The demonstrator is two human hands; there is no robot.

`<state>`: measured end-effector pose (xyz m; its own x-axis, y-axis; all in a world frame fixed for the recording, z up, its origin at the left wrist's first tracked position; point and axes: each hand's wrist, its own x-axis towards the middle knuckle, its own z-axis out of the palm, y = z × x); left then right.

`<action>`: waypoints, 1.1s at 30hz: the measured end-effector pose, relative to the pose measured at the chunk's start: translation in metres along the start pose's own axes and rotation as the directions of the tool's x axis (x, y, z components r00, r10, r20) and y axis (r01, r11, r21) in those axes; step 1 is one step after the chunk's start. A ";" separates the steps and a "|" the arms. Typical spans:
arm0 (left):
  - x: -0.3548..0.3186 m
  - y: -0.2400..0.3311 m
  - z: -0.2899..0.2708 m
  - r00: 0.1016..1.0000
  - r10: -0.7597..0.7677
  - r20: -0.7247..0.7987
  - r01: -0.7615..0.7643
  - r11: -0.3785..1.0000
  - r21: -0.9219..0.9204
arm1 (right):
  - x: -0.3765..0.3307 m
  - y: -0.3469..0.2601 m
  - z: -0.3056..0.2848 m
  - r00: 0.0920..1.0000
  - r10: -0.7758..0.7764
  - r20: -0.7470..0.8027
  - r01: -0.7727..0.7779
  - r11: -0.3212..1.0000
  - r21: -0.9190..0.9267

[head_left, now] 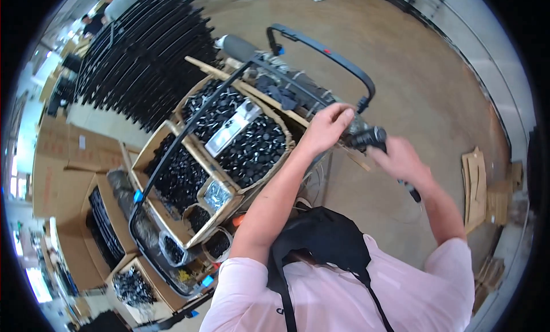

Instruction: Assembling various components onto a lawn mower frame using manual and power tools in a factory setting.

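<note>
My right hand [399,158] grips a black cordless drill [368,138], its head pointing left toward my left hand. The lower end of the drill [411,192] shows beneath my wrist. My left hand [330,126] is closed, its fingers curled together just left of the drill head; what they hold, if anything, is hidden. Beside those fingers is the end of a black curved tube frame [326,48], which carries a small red mark. A long black tube [195,123] of the frame stretches left across the bins.
Wooden bins [230,186] hold many small black parts [252,157], with a clear bag of metal screws [216,194] at one corner. An open cardboard box [71,232] stands left. Stacked black frames [146,51] rise behind. Flattened cardboard [474,189] leans at right.
</note>
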<state>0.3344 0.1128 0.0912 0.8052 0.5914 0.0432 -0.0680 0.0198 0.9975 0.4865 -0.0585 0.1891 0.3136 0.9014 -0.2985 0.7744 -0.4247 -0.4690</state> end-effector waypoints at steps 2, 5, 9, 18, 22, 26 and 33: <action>0.021 0.023 0.021 0.997 0.058 0.046 -0.052 0.992 -0.118 | 0.015 -0.012 -0.024 0.999 -0.015 -0.032 0.014 0.999 -0.035; 0.044 0.029 0.038 0.991 0.092 0.102 -0.072 0.981 -0.179 | 0.044 -0.018 -0.040 0.999 0.040 -0.008 -0.041 0.993 -0.113; 0.066 0.012 0.041 0.998 0.042 0.053 -0.027 0.966 -0.258 | 0.073 -0.016 -0.032 0.995 0.098 0.018 -0.092 0.977 -0.194; 0.085 -0.013 0.040 1.000 -0.021 0.009 0.023 0.948 -0.318 | 0.090 -0.010 -0.029 0.990 0.126 0.061 -0.115 0.980 -0.162; 0.083 -0.017 0.038 0.999 -0.035 0.032 0.044 0.917 -0.397 | 0.093 -0.005 -0.030 0.992 0.112 0.063 -0.101 0.982 -0.159; 0.075 -0.013 0.041 1.000 -0.019 -0.003 0.017 0.968 -0.250 | 0.090 -0.001 -0.030 0.991 0.093 0.095 -0.076 0.983 -0.167; 0.075 -0.018 0.045 0.999 -0.023 0.025 0.029 0.967 -0.253 | 0.091 0.013 -0.019 0.994 0.085 0.064 -0.077 0.990 -0.118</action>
<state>0.4225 0.1209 0.0788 0.8208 0.5708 0.0213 -0.1915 0.2400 0.9517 0.5353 0.0194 0.1713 0.3426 0.8549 -0.3896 0.8072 -0.4801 -0.3435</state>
